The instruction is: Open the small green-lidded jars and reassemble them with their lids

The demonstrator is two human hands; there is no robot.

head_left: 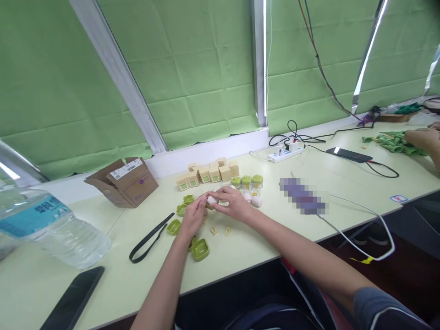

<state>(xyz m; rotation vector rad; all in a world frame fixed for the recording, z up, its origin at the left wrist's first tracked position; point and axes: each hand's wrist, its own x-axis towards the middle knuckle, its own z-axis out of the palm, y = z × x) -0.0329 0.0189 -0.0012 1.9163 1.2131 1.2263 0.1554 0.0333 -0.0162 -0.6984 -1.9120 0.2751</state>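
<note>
White rounded piece (212,200) is held between both hands, over the middle of the table (257,240). Left hand (195,214) has its fingers nearly closed, tips pinched at the piece's left side; right hand (234,205) is curled with a narrow gap between thumb and fingers, gripping the other side. Step looks like close fingertip work on that one piece. Fingers cover much of it, so can't tell whether a second part is being fitted or pulled. Olive-green tray (200,250) sits nearer the person, below the hands; two loose yellow clips (227,231) lie on the tabletop just right of it. More white pieces (256,200) sit past the right hand. Next move, my read: keep the left pinch steady and let the right fingers turn or press, without squeezing so hard it slips.
</note>
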